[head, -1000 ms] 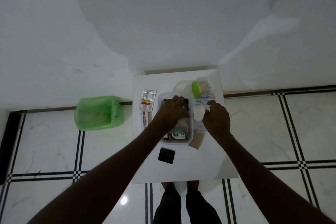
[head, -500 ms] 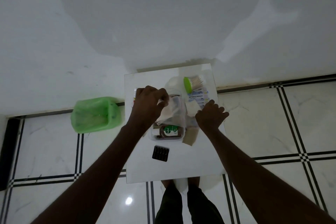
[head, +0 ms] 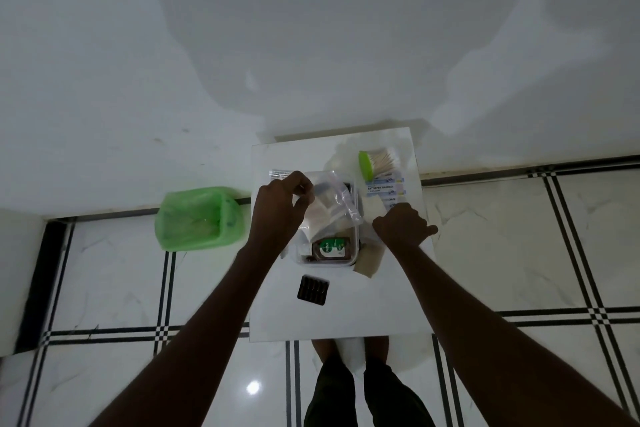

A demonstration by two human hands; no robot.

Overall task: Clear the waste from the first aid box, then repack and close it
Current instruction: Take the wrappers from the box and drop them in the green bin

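Note:
A clear plastic first aid box [head: 356, 241] stands in the middle of a small white table [head: 363, 315]. A brown antiseptic bottle [head: 329, 249] lies in its near end. My left hand [head: 282, 206] pinches a clear plastic bag [head: 334, 204] with pale contents and holds it above the box. To the right of the box, my right hand [head: 401, 224] rests knuckles-up on the table, fingers curled; whether it holds anything is hidden. A white pad [head: 374, 209] lies just beyond that hand.
A green-lined waste bin [head: 197, 218] stands on the floor left of the table. On the table lie a dark blister pack [head: 312, 290], a green-capped tub of cotton buds [head: 375, 163], bandage packets [head: 385, 188] and a brown card [head: 369, 262]. A wall rises behind.
My left hand has come out of the box, lifting the clear bag up and leftward. My right hand has stayed beside the box, curling a little.

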